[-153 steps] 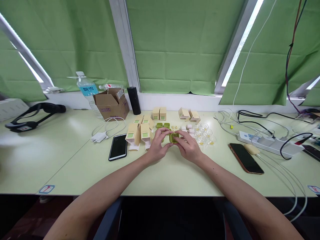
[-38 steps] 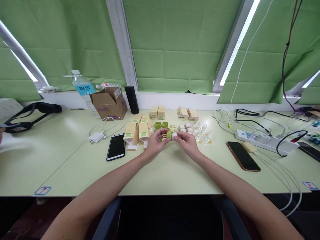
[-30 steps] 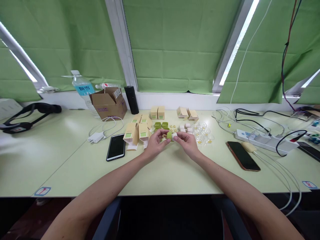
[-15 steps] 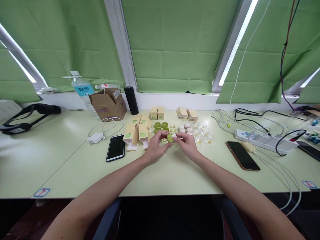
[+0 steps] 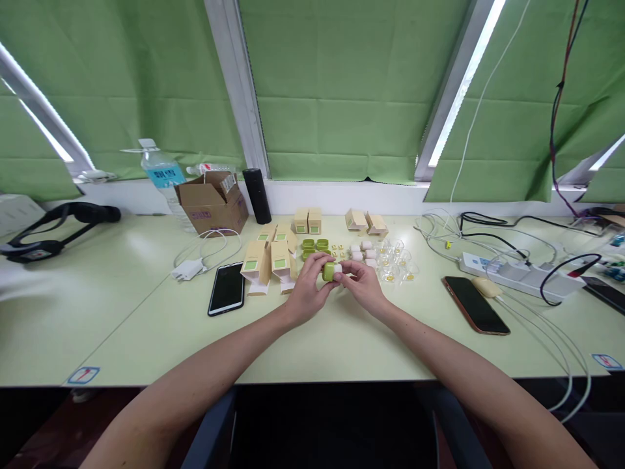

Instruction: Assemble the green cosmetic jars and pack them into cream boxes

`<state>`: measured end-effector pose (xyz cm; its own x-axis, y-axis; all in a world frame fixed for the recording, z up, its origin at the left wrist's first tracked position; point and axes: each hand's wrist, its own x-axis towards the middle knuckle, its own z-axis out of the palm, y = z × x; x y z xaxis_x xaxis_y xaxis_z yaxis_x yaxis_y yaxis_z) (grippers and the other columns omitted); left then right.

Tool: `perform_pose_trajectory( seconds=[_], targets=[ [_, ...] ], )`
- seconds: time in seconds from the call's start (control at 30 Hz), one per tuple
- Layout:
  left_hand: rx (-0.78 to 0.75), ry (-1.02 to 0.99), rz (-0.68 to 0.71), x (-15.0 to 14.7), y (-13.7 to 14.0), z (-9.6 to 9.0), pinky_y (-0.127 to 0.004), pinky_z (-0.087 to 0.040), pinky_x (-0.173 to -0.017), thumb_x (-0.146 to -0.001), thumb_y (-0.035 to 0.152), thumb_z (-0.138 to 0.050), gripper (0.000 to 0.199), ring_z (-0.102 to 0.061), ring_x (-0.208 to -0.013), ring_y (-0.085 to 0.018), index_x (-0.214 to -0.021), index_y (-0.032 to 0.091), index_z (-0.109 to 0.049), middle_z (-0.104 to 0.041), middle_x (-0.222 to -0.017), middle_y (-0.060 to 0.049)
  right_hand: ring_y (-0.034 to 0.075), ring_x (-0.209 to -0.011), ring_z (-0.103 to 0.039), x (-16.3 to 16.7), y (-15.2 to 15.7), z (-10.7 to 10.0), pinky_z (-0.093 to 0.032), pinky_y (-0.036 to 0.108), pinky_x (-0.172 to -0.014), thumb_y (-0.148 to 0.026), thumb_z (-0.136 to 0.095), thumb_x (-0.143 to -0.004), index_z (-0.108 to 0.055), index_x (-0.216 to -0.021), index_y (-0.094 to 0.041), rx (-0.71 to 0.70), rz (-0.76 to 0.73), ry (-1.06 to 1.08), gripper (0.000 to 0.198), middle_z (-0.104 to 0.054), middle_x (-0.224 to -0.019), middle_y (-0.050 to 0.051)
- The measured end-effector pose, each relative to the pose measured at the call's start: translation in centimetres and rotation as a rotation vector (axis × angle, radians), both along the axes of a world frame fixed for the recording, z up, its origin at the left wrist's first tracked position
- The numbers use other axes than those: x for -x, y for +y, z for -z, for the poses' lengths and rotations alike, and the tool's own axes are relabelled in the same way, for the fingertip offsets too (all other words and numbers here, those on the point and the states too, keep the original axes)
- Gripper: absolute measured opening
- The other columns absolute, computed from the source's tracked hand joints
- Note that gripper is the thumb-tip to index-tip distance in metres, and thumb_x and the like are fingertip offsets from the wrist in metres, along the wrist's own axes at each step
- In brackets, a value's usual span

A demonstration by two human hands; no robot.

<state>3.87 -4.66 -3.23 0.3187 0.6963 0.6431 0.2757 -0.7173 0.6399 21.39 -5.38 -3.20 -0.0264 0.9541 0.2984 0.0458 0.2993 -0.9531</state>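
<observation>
My left hand [image 5: 307, 288] is closed round a small green cup [image 5: 329, 272], held just above the table. My right hand [image 5: 364, 285] pinches a small white block [image 5: 338, 268] at the cup's right side; how deep it sits in the cup is hidden by my fingers. Behind my hands stand several green cups [image 5: 308, 244], partly covered by the left fingers. Tiny yellow pieces [image 5: 334, 247] lie beside them. Further right are several white blocks [image 5: 356, 256] and several clear plastic domes [image 5: 388, 272] with yellow bits inside.
Open small cartons [image 5: 257, 260] stand left of my hands, with more cartons [image 5: 307, 221] behind. A phone [image 5: 227, 288] and charger [image 5: 188, 269] lie left. At the right are another phone [image 5: 474, 305], a power strip [image 5: 517, 277] and loose cables. A cardboard box [image 5: 215, 207] stands at the back.
The green cup has turned in my fingers, so more of its side shows. My left fingers have shifted slightly round it; both hands stay in about the same place.
</observation>
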Motion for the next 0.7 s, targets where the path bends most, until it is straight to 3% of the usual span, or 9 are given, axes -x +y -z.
perform_pose_trajectory(
  seconds=[0.2, 0.37, 0.43, 0.57, 0.7],
  targets=[
    [-0.014, -0.004, 0.032, 0.0, -0.4, 0.1, -0.048, -0.048, -0.109, -0.096, 0.028, -0.065, 0.046, -0.056, -0.129, -0.03, -0.14, 0.024, -0.051, -0.055, -0.134, -0.015, 0.02, -0.082, -0.068, 0.1, 0.1, 0.3, -0.054, 0.028, -0.065, -0.059, -0.085, -0.071, -0.073, -0.092, -0.022, -0.007, -0.026, -0.006, 0.045, -0.074, -0.086, 0.004],
    [0.198, -0.201, 0.107, -0.4, -0.1, 0.3, -0.038, -0.053, -0.095, -0.093, 0.04, -0.071, 0.051, -0.063, -0.107, -0.023, -0.136, 0.023, -0.05, -0.06, -0.125, -0.013, 0.02, -0.083, -0.068, -0.1, -0.2, -0.1, -0.053, 0.029, -0.067, -0.061, -0.079, -0.079, -0.07, -0.096, -0.022, -0.073, -0.059, -0.102, 0.044, -0.073, -0.089, 0.005],
    [0.315, -0.278, 0.142, -0.5, 0.3, 0.3, -0.035, -0.054, -0.09, -0.091, 0.045, -0.073, 0.054, -0.063, -0.101, -0.021, -0.135, 0.023, -0.052, -0.062, -0.121, -0.011, 0.021, -0.089, -0.069, -0.4, -0.5, -0.4, -0.054, 0.032, -0.07, -0.056, -0.077, -0.083, -0.068, -0.104, -0.022, -0.169, -0.001, -0.207, 0.041, -0.074, -0.099, 0.007],
    [0.455, -0.37, 0.187, -0.4, 1.2, -0.1, -0.032, -0.053, -0.085, -0.084, 0.051, -0.08, 0.06, -0.062, -0.096, -0.019, -0.132, 0.021, -0.06, -0.064, -0.121, -0.011, 0.025, -0.097, -0.068, -1.1, -0.9, -0.5, -0.058, 0.038, -0.073, -0.042, -0.075, -0.087, -0.059, -0.129, -0.025, -0.496, 0.121, -0.459, 0.048, -0.069, -0.122, 0.012],
    [0.604, -0.399, 0.253, -0.2, 1.3, -0.5, -0.028, -0.049, -0.071, -0.083, 0.053, -0.081, 0.063, -0.054, -0.075, -0.013, -0.132, 0.017, -0.064, -0.063, -0.087, -0.003, 0.029, -0.111, -0.068, -1.5, -0.7, -0.2, -0.061, 0.042, -0.079, -0.033, -0.063, -0.096, -0.056, -0.138, -0.026, -0.714, 0.189, -0.675, 0.043, -0.066, -0.129, 0.014]
  ],
)
